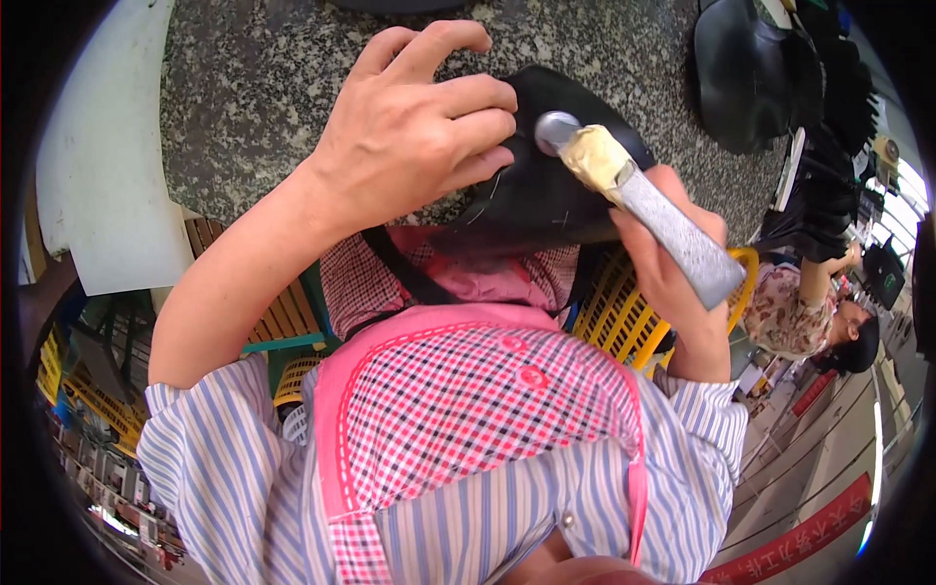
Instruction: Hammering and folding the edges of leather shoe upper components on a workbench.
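Observation:
A smooth black leather-like piece (561,200) lies at the near edge of the speckled stone worktop (253,107), its near part hanging toward my lap. Over its left side is my left hand (419,122), fingers spread and bent, the lower fingertips at the black surface. My right hand (673,244) is wrapped around a metal hammer (673,229). This hammer has a round shiny face, a yellowish wrapped middle and a broad flat grey end. Its round face is over the black piece; whether they touch, I cannot tell. A thin pale line runs across the piece near my left fingertips.
More black molded pieces (746,73) lie at the far right of the worktop. A white board (117,166) stands along the left. Beside my lap on the right is a yellow plastic basket (609,302). Another person (809,312) is at work farther right.

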### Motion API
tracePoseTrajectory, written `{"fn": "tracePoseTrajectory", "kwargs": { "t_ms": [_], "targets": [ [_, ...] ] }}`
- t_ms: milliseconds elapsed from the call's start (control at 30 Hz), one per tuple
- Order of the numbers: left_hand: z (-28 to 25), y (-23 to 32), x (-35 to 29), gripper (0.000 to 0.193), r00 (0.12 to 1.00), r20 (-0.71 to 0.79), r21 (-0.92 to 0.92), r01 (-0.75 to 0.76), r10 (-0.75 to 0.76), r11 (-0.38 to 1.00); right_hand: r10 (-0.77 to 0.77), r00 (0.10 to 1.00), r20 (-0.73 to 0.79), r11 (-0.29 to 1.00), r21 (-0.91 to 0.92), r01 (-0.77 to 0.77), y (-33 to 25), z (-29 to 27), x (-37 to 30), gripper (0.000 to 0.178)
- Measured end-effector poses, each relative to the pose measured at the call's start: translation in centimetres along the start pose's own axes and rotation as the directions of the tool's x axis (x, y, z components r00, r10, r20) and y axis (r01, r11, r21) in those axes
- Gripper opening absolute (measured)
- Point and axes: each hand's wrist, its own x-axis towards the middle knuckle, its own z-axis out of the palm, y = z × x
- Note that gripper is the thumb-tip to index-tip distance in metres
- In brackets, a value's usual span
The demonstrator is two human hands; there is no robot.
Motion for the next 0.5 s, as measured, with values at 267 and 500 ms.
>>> {"fn": "tracePoseTrajectory", "kwargs": {
  "t_ms": [267,500],
  "targets": [
    [-0.2,0.0,-0.3,0.033,0.99,0.105,-0.134,0.112,-0.099,0.985,-0.069,0.993,-0.1,0.997,0.037,0.073,-0.7,-0.2,0.0,0.016],
    [0.0,-0.2,0.5,0.06,0.973,0.105,-0.19,0.223,-0.206,0.956,-0.064,0.994,-0.09,0.995,0.071,0.07,-0.4,-0.7,0.8,0.012]
  ]
}}
